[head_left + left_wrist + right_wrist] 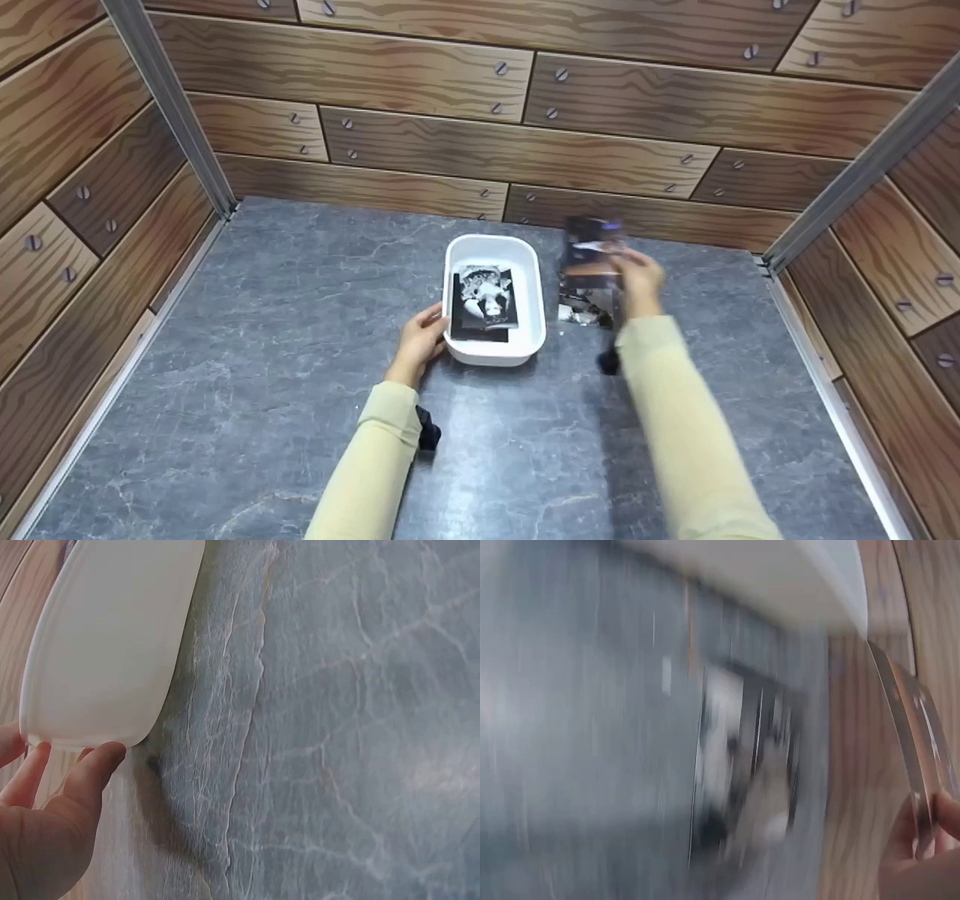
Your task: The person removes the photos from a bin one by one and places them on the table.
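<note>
My left hand holds the left side of a white plastic tub, its fingers at the tub's outer wall in the left wrist view. Inside the tub lie black-and-white photo prints, one overlapping another. To the right of the tub, my right hand pinches a dark colour photo print by its edge, raised and blurred. In the right wrist view the print shows edge-on, slightly bent, between thumb and fingers. Beneath it, another photo print lies on the grey surface, partly hidden.
A grey marbled surface spreads around the tub. Wood-patterned panels stand at the back and both sides, with metal posts at the corners. Dark wrist cameras sit beneath the sleeves.
</note>
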A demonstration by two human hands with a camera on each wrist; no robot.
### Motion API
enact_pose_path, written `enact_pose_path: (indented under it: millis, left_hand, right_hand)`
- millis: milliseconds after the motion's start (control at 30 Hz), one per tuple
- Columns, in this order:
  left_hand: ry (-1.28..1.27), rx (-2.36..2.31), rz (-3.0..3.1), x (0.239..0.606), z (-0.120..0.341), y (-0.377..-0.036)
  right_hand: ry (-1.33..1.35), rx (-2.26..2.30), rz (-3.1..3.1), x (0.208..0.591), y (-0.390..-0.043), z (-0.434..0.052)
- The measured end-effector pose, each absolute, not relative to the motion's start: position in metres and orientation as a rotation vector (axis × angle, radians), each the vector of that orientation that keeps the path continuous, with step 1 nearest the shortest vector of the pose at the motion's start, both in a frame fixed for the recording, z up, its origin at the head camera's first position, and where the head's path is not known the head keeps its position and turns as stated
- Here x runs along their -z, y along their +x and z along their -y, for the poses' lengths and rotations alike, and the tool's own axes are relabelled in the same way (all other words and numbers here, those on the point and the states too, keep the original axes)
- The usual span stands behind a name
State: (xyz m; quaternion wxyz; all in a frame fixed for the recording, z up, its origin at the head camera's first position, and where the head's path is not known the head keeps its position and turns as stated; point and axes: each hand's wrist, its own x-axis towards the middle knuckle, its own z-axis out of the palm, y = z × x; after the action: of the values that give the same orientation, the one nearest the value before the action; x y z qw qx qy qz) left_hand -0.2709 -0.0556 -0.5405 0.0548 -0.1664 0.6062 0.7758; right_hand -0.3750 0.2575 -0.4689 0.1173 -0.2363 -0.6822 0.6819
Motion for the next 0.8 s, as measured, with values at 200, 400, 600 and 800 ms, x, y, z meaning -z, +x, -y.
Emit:
enact_pose_path:
  millis: [200,400,600,800]
  left_hand:
    - [-0.476,-2.358,-1.819,0.543,0.054,-0.271]
    - [-0.466,-2.361,-1.83,0.55,0.055,-0.273]
    - [-0.456,-2.381,-1.846,0.554,0.06,-0.272]
    - [-0.495,-2.344,-1.873,0.542,0.059,-0.273]
  right_hand:
    - [-0.901,-2.158,1.941,0.473,-0.362,-0.337]
    - [-0.972,-2.308,1.891,0.499,-0.345,-0.382]
    - [-1.102,-2.272,1.82,0.531,-0.337,-0.384]
    - [-1.092,-1.743,2.113,0.546,-0.346,-0.369]
